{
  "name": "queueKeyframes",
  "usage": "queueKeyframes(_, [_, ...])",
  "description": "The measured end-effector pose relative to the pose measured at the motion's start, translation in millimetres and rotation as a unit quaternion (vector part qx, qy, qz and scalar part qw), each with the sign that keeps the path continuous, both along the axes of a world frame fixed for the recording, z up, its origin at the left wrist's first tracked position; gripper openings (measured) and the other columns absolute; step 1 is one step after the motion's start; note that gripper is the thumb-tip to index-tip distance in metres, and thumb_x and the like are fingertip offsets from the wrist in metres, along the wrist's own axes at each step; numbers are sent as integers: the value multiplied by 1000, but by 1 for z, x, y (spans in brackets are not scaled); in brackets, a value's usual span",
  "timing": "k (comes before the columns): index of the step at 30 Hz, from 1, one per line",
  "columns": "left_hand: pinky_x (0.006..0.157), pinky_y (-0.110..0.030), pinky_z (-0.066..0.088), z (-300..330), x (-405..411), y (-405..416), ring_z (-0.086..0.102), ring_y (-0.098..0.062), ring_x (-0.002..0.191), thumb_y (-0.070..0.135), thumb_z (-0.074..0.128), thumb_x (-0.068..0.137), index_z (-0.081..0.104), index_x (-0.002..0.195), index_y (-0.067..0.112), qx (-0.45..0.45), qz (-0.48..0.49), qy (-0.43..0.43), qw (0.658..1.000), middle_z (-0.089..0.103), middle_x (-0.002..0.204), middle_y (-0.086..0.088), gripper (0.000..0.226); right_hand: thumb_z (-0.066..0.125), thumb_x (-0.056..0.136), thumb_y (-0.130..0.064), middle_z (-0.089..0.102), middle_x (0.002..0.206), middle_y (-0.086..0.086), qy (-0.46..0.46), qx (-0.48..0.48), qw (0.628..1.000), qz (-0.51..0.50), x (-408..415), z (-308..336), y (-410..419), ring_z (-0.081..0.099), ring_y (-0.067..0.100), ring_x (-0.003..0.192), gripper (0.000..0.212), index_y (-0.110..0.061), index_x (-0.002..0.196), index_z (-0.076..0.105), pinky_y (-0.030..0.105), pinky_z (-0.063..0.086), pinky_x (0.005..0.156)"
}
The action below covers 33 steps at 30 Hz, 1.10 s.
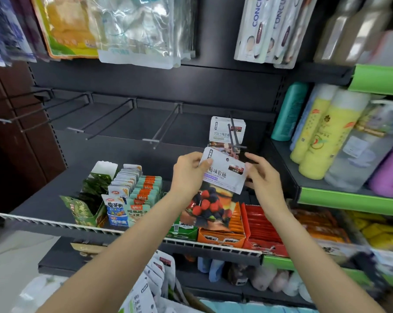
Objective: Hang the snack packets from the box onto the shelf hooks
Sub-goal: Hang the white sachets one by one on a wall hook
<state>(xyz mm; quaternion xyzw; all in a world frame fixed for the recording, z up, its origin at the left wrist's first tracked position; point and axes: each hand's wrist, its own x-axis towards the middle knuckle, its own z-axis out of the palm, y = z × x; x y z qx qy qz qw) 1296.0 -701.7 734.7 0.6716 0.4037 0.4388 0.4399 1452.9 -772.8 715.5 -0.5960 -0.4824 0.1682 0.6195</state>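
Observation:
A white snack packet (222, 177) with berries printed on its lower half is held up in front of the shelf. My left hand (188, 175) pinches its top left corner. My right hand (262, 177) grips its right edge. Its hang hole sits just below the tip of a black shelf hook (234, 134). A similar white packet (222, 132) hangs on that hook behind it. More white packets (152, 283) lie in a pile at the bottom of the view.
Several bare black hooks (164, 127) stick out to the left. Below stand snack display boxes (222, 236) on a dark shelf (55, 222). Yellow bottles (322, 136) fill the right-hand shelf, and hanging bags (132, 30) crowd the row above.

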Motion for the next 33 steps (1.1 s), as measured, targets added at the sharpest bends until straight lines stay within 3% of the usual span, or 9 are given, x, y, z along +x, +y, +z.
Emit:
queueKeyframes(4, [79, -38, 57, 3, 12, -12, 70, -18, 84, 16, 60, 92, 63, 93, 16, -15, 7, -42, 999, 72, 88, -2, 3, 58, 91, -6, 64, 111, -3, -24, 27, 999, 5, -5, 3, -12, 65, 2, 91, 39, -36, 116, 56, 18, 54, 70])
queueKeyframes(8, [61, -7, 49, 9, 14, -15, 62, -3, 77, 9, 57, 92, 47, 122, 26, 48, 14, -16, 999, 65, 89, 6, 36, 58, 90, -7, 58, 105, -9, -61, 19, 997, -50, 1, 7, -1, 60, 18, 104, 35, -33, 114, 63, 31, 52, 89])
queueKeyframes(10, [78, -18, 53, 9, 15, -13, 63, -11, 90, 9, 57, 92, 48, 129, 25, 96, 15, 37, 995, 66, 103, 3, 42, 57, 91, -7, 54, 101, -10, -79, 14, 994, -72, 1, 10, 4, 57, 17, 105, 33, -23, 119, 64, 31, 47, 95])
queueKeyframes(13, [95, -41, 48, 9, 16, -8, 59, -25, 106, 13, 57, 93, 51, 133, 25, 134, 16, 131, 982, 60, 122, -6, 43, 55, 92, -7, 52, 104, -4, -111, 4, 989, -101, 0, 13, 8, 52, 12, 102, 33, -18, 122, 62, 12, 39, 87])
queueKeyframes(18, [96, -34, 46, 5, 18, -6, 58, -25, 105, 12, 55, 94, 45, 139, 23, 129, 9, 163, 978, 54, 132, -10, 48, 56, 92, -7, 51, 106, -2, -131, -9, 984, -117, 2, 11, 11, 47, 7, 98, 33, -17, 123, 62, -8, 29, 74])
queueKeyframes(20, [91, -34, 49, 4, 19, -4, 60, -23, 94, 11, 54, 94, 45, 140, 22, 126, 6, 160, 979, 53, 133, -10, 48, 56, 92, -7, 50, 107, -2, -138, -9, 983, -123, 2, 11, 12, 46, 6, 98, 33, -16, 123, 62, -9, 28, 74])
queueKeyframes(24, [95, -37, 49, 0, 23, 2, 59, -24, 104, 11, 54, 94, 44, 140, 21, 116, -3, 156, 981, 53, 133, -11, 48, 56, 92, -7, 50, 106, 0, -142, -4, 980, -141, 3, 9, 15, 46, 7, 96, 33, -15, 124, 60, -7, 29, 72])
queueKeyframes(29, [83, -30, 51, -6, 31, 15, 56, -16, 84, 10, 51, 95, 43, 141, 21, 115, -4, 165, 980, 53, 131, -12, 48, 55, 92, -6, 53, 115, 6, -150, -18, 979, -139, 9, 5, 25, 43, 5, 99, 33, -12, 124, 60, -10, 27, 72])
queueKeyframes(33, [80, -19, 40, -6, 46, 38, 55, -26, 107, 7, 48, 94, 34, 145, 22, 116, -20, 197, 973, 47, 133, -14, 55, 53, 93, -5, 48, 126, 11, -171, -49, 976, -128, 18, 6, 46, 43, 9, 108, 38, -10, 131, 54, -5, 24, 80])
